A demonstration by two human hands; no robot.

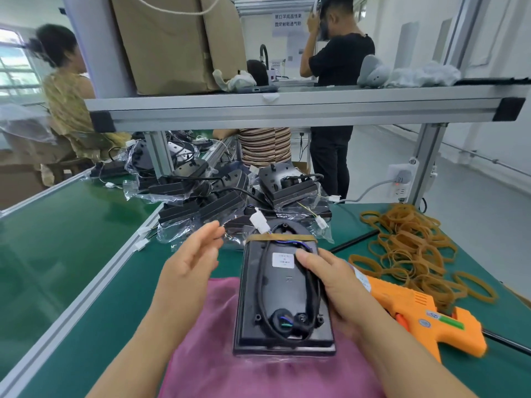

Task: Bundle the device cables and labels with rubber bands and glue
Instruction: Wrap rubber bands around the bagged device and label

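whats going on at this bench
A person is bundling a black device that lies on a pink cloth on the green bench. Their right hand grips its right edge, thumb beside the white label, while the left hand is open just left of it, touching nothing. One rubber band already crosses the device's far end over the looped black cable. An orange glue gun and a pile of rubber bands lie to the right, bagged devices behind.

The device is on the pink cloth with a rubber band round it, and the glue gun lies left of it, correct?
No: the head view shows the glue gun to the right of the device; the cloth and rubber band are as said.
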